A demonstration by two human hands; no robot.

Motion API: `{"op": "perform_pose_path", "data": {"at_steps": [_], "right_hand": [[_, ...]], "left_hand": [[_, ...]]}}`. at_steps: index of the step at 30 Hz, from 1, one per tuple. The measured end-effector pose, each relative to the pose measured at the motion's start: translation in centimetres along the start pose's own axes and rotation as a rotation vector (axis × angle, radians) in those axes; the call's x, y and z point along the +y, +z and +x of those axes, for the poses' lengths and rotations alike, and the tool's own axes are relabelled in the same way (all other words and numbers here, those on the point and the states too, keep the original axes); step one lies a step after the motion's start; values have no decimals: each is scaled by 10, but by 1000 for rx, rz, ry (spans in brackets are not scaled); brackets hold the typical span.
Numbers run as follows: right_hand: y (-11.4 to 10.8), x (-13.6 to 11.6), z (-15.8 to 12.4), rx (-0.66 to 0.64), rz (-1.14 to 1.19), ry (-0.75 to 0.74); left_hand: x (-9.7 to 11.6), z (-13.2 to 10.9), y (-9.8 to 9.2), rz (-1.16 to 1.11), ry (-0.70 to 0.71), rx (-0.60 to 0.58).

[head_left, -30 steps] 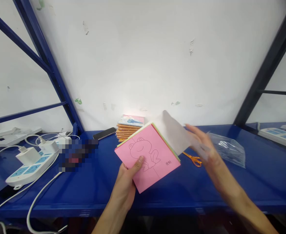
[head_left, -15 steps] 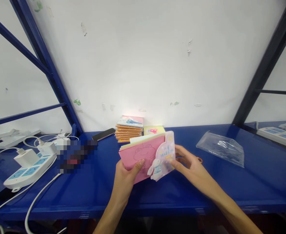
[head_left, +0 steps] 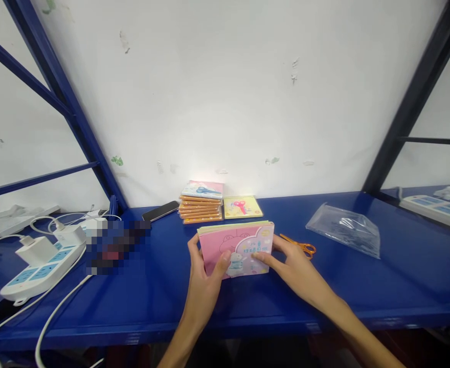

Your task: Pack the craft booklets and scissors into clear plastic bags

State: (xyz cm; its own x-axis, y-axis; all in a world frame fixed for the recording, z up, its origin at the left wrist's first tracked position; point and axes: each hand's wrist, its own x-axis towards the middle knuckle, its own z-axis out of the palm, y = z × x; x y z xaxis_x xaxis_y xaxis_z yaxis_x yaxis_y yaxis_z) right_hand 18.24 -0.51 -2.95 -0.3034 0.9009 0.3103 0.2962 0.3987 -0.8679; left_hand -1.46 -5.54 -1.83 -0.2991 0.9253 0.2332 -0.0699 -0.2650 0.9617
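The left forearm (head_left: 182, 332) rises steeply from the bottom edge, while the right forearm (head_left: 357, 327) slants in from the lower right. The left hand (head_left: 205, 278) grips with its thumb upright in front, fingers behind; the right hand (head_left: 297, 268) faces it in a pinch, thumb pointing inward.

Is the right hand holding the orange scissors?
No: the orange scissors lie on the blue table just past the right hand, which holds the paper stack together with the left hand.
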Motion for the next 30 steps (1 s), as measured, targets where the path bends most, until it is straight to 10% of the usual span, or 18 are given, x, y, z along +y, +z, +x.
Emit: {"op": "perform_pose_path", "data": {"at_steps": [14,24,30], "right_hand": [[-6,-23,1,240,-224,-348],[2,-21,-1,167,-264,-225],[-68,-15,7,377,-336,-88]], "left_hand": [[-10,5,-1,46,-69,-68],[-14,9,-5,57,-86,-136],[-16,10,-5,90,-129,-134]]}}
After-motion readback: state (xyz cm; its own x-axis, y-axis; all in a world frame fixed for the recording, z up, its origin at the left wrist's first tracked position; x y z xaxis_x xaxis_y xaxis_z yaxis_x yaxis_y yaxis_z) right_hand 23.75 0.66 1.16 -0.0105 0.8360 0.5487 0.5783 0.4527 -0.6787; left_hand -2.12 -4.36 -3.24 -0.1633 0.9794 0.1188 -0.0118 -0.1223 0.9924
